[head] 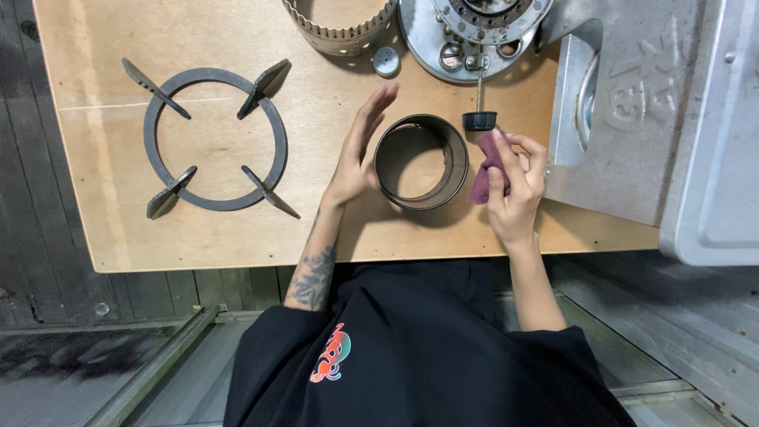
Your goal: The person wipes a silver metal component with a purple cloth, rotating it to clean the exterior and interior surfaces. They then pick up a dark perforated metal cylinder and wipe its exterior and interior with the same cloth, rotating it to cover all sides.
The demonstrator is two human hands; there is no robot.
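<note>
A short metal ring, a hollow cylinder [421, 161], stands on the wooden board [95, 213] between my hands. My left hand [357, 150] hovers just left of it, fingers stretched and apart, holding nothing. My right hand [515, 183] is to the right of the ring and grips a small dark red cloth [485, 170]. Above the cloth lies a thin rod with a black knob [479, 120].
A dark iron pan support [213, 136] with four prongs lies at the left. At the top edge are a perforated metal collar [341, 30], a small round cap [387, 61] and a round burner assembly [474, 35]. A grey metal stove body [632, 111] fills the right.
</note>
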